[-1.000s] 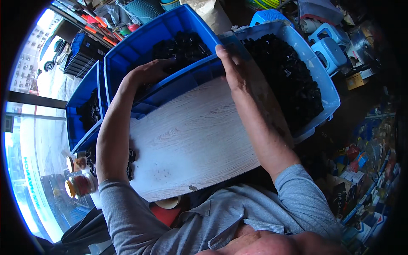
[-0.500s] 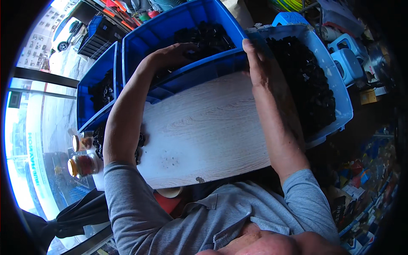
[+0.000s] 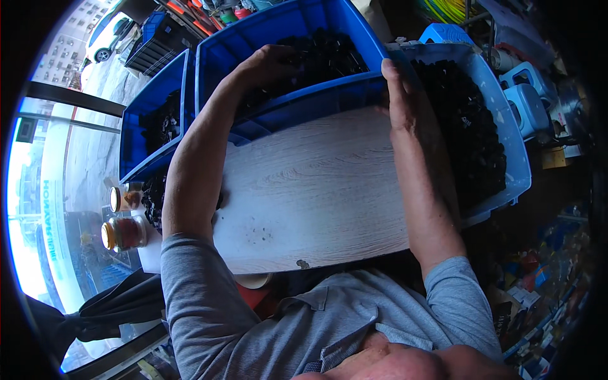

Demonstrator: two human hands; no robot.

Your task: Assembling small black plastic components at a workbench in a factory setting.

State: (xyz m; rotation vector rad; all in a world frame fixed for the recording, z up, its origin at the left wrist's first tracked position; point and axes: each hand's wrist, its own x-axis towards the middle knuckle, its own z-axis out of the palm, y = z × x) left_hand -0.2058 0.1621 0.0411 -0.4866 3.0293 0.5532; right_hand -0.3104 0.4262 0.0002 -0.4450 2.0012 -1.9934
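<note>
Left hand (image 3: 272, 62) inside blue bin (image 3: 310, 95), black parts (image 3: 335, 54) just right of it; fingertips hidden, can't tell if closed. Right hand (image 3: 401, 104) at bin's near-right corner, grip unclear.

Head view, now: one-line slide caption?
Left hand in a blue bin of black parts, right hand at its near right corner, beside a wood-grain tabletop.

The box (image 3: 269, 33) at the top of the frame is strong blue; its small parts (image 3: 332, 52) are black. In the centre, the table (image 3: 316, 190) is whitish with wood grain. The shirt (image 3: 345, 297) below is grey.
</note>
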